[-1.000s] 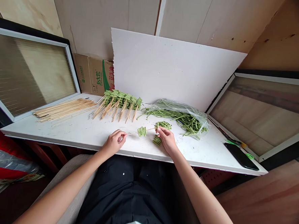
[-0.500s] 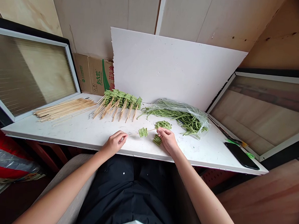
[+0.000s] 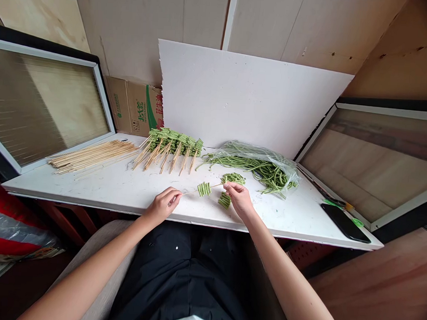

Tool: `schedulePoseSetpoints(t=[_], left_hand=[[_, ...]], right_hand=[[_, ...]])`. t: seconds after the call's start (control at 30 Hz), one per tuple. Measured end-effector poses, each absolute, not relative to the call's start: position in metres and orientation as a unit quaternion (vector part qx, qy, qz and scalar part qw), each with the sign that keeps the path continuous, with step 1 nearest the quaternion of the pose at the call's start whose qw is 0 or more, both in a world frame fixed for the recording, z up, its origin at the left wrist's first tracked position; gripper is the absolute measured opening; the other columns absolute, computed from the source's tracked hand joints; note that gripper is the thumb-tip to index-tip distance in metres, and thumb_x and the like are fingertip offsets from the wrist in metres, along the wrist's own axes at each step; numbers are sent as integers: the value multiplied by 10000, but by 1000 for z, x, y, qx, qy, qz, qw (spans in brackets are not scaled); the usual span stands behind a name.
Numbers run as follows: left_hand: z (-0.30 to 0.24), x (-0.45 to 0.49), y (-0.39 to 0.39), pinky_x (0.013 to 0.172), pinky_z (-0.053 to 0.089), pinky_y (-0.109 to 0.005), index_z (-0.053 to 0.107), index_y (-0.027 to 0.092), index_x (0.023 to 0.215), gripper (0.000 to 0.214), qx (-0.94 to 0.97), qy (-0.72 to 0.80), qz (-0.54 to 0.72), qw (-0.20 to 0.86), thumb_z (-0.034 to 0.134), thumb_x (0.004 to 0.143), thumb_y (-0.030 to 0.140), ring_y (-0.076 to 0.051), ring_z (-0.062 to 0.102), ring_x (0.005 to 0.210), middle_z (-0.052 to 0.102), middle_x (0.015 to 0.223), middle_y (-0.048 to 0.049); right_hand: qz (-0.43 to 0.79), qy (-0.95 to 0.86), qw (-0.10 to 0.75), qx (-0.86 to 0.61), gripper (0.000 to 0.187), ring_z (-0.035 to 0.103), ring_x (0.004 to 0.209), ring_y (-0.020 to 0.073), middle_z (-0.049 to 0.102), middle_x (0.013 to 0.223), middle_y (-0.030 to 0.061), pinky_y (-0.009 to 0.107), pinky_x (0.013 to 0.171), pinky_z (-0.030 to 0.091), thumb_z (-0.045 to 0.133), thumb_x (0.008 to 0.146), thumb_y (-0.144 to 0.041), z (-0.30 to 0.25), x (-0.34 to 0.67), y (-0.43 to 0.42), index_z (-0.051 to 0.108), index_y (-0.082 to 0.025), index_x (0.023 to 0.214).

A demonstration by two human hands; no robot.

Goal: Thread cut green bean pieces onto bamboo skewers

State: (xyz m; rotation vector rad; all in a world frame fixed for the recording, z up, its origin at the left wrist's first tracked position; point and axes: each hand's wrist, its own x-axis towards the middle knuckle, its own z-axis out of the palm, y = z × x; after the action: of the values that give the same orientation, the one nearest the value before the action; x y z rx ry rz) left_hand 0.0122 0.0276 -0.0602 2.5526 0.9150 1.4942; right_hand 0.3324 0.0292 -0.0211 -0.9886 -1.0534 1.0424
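My left hand (image 3: 163,204) pinches the blunt end of a thin bamboo skewer (image 3: 190,192) that carries a small row of cut green bean pieces (image 3: 204,189). My right hand (image 3: 238,198) is closed in a pinch at the skewer's tip, with a green bean piece at its fingertips. Two small heaps of cut bean pieces (image 3: 233,178) lie on the white tabletop (image 3: 125,188) right beside the right hand, one behind it and one in front (image 3: 224,200).
A row of finished bean skewers (image 3: 172,148) and a heap of bare skewers (image 3: 92,156) lie at the back left. A plastic bag of long green beans (image 3: 260,165) sits back right. A black phone (image 3: 344,222) lies near the right edge. A cardboard box (image 3: 133,107) and a white board (image 3: 246,97) stand behind.
The row of bean pieces has shifted slightly right along the skewer toward my right hand. Both hands stay almost where they were.
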Motion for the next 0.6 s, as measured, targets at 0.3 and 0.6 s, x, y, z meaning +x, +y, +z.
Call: schedulePoseSetpoints(t=[0.3,0.6], left_hand=[[-58,10,26,730,547,-275,658,190,1108,133,827,298,475,25,532,1063,196,-158,648,808,681,986,-75],[-56,13,28,708,527,-286,654,202,1097,129,808,326,490,13,537,1063,247,-150,602,738,668,935,-55]], right_hand=[[433,-493,622,-426,310,645,855,203,749,914,44,356,827,507,958,667,-488,-17,333,23,822,-246,804],[398,-526,621,-424,354,678,1007,278,783,1000,70,387,873,530,918,698,-557,2,332,17,843,-252,863]])
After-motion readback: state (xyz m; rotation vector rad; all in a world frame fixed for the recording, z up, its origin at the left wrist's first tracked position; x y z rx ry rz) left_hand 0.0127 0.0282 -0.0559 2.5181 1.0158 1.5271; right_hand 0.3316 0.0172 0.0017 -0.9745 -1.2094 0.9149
